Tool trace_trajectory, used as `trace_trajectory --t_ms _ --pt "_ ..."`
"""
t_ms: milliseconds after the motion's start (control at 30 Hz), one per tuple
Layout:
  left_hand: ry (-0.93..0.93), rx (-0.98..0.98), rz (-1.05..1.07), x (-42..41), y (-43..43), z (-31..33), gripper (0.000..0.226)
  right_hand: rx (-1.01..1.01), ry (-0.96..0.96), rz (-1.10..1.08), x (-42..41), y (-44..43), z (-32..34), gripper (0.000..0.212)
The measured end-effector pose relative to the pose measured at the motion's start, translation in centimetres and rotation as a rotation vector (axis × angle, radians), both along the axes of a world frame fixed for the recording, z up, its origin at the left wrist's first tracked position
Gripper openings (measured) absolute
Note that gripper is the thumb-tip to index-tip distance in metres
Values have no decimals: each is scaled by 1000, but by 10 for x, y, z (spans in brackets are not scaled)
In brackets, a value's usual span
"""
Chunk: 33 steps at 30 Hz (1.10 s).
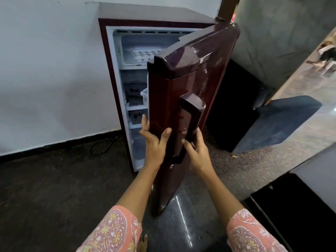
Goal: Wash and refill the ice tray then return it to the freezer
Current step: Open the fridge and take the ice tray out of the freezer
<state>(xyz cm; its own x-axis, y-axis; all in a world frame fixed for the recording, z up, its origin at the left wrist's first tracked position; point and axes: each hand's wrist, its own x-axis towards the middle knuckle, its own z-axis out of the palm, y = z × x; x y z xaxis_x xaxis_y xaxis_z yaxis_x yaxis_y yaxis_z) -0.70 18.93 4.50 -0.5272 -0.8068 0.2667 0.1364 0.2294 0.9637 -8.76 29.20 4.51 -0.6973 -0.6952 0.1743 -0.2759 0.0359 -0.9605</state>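
Ice tray [145,54] lying flat in freezer compartment [125,44], upper centre of frame, long axis running left to right, right end hidden behind half-open maroon door [198,70]. Left hand [154,140] gripping door's free edge; right hand [197,149] curled round handle [190,113].

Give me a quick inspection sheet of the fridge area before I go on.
Surface: dark speckled floor, glossy near the door.
Job's things: ice tray lies in the freezer compartment; fridge door partly open.
Clutter: nothing seen.
Hands: left hand grips the door's edge; right hand holds the door handle.
Cables: black cable on the floor by the wall.
Surroundings: white wall; stone countertop at right.
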Motion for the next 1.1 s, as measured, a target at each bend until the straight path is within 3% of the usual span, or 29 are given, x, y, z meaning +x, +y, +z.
trace_trajectory --t_ms 167,267,433,667,733,900,1000,1100 --pt "61 -88 -16 -14 54 -4 87 26 -71 -48 -20 52 -5 71" --pt "84 -132 4 -28 85 -17 68 34 -60 -110 -31 79 -5 63" --pt "105 -195 0 -49 130 -32 62 -11 -52 -303 -43 113 -7 52" --pt "109 -268 -215 -60 173 -37 62 21 41 -545 -51 150 -7 53" --pt "71 -276 -264 -64 179 -36 59 21 68 -594 -50 159 -11 51" --pt "-131 -565 -180 -73 189 -41 56 7 202 -671 -43 176 -19 44" --pt "-374 -689 -67 -81 193 -48 68 24 221 -673 -42 182 -20 50" --pt "-505 -786 -106 -93 196 -49 80 83 295 -684 -46 189 -19 63"
